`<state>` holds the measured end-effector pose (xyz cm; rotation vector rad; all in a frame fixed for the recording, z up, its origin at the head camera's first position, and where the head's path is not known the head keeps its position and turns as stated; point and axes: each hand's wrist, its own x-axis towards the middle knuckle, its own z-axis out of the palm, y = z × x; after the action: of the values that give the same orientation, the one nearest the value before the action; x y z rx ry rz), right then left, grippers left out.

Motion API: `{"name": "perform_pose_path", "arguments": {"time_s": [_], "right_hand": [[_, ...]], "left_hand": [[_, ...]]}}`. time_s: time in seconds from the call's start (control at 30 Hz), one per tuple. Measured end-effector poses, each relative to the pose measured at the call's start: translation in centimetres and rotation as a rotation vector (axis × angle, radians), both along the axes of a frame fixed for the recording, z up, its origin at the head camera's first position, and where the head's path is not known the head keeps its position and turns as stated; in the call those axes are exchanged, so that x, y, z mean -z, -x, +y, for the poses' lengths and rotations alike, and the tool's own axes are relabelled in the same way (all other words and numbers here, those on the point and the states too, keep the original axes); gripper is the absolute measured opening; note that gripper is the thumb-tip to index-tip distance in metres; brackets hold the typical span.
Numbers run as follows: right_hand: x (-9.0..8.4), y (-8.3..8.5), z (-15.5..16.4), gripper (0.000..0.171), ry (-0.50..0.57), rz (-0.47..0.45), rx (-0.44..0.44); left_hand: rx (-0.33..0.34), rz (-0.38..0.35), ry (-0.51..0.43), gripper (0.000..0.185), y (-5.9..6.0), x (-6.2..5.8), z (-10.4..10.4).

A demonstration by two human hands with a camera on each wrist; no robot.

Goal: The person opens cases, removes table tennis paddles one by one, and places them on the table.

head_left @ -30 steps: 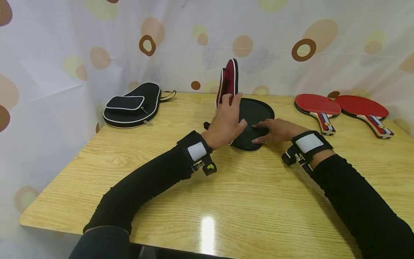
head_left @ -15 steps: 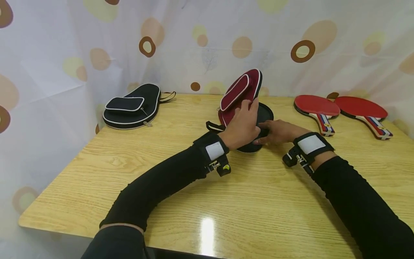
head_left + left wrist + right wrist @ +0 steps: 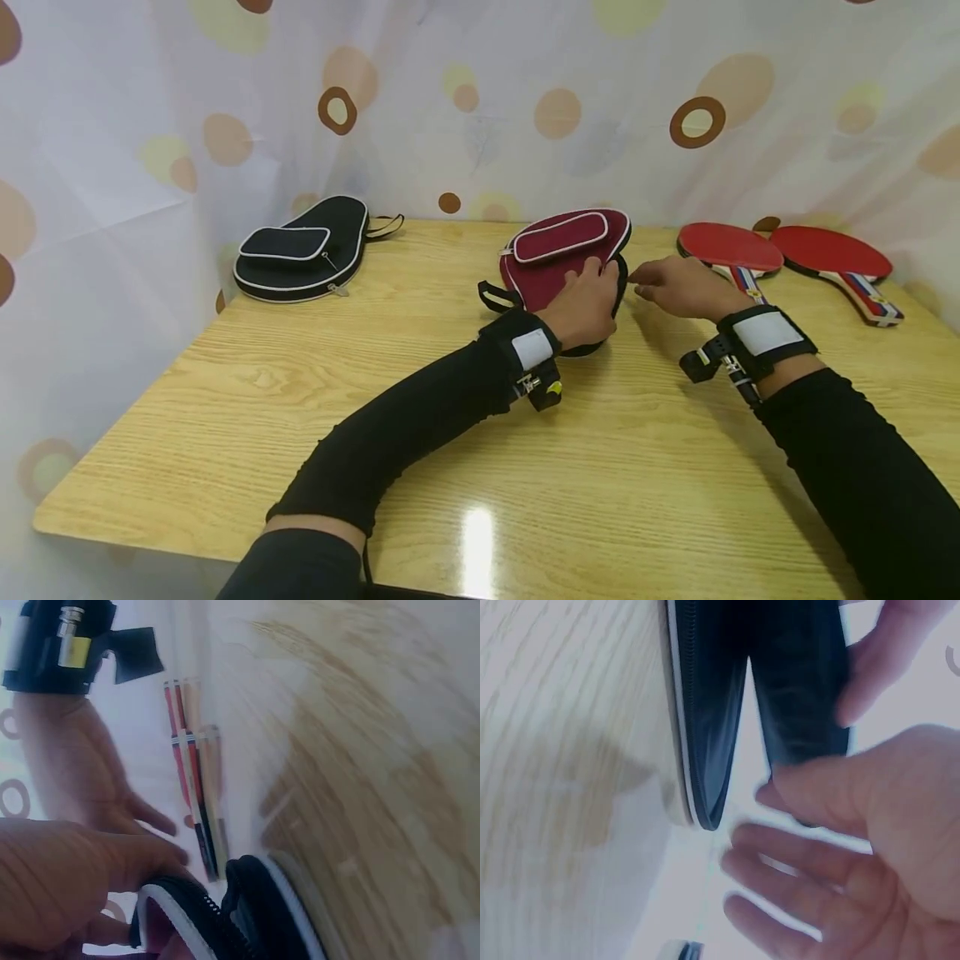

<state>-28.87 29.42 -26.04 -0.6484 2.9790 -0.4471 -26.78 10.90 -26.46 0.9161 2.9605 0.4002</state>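
Observation:
A maroon table tennis bat case (image 3: pixel 542 279) with white piping lies on the table, its pocketed lid lowered but parted from the base along the near right side. My left hand (image 3: pixel 583 310) grips the lid's edge, thumb and fingers on either side of it. Beside that same edge is my right hand (image 3: pixel 684 286), thumb and index fingertips close together right at the lid. In the right wrist view the right hand's other fingers are spread, and the dark inside of the lid (image 3: pixel 799 697) stands away from the zip-edged base (image 3: pixel 705 750).
Two red table tennis bats (image 3: pixel 729 247) (image 3: pixel 831 252) lie at the back right, handles toward me. A black bat case (image 3: pixel 296 279) with a wrist loop lies at the back left. The wooden table (image 3: pixel 300 400) meets a spotted curtain (image 3: pixel 420 108) behind.
The maroon lid has swung from upright down over the black base, carried rightward by my left hand. My right hand has left the case's inside and moved to its right edge.

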Motion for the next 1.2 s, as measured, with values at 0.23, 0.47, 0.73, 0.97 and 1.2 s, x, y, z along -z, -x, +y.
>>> {"name": "perform_pose_path", "arguments": {"time_s": [0.23, 0.47, 0.73, 0.97, 1.2], "right_hand": [[-0.6, -0.5, -1.3, 0.036, 0.020, 0.061, 0.078], [0.2, -0.7, -3.4, 0.027, 0.033, 0.092, 0.008], [1.2, -2.3, -7.1, 0.023, 0.060, 0.138, -0.104], [1.9, -3.5, -9.9, 0.034, 0.005, 0.084, -0.183], [1.3, -3.7, -10.6, 0.037, -0.098, 0.022, -0.178]], "left_hand": [[-0.030, -0.082, 0.099, 0.055, 0.3, 0.7, 0.8], [0.093, -0.148, 0.105, 0.025, 1.9, -0.1, -1.2], [0.124, -0.017, 0.188, 0.034, 4.2, -1.3, -6.4], [0.141, -0.059, 0.325, 0.039, 5.5, -0.5, -9.1], [0.159, -0.006, 0.277, 0.034, 5.8, -0.2, -10.0]]}}
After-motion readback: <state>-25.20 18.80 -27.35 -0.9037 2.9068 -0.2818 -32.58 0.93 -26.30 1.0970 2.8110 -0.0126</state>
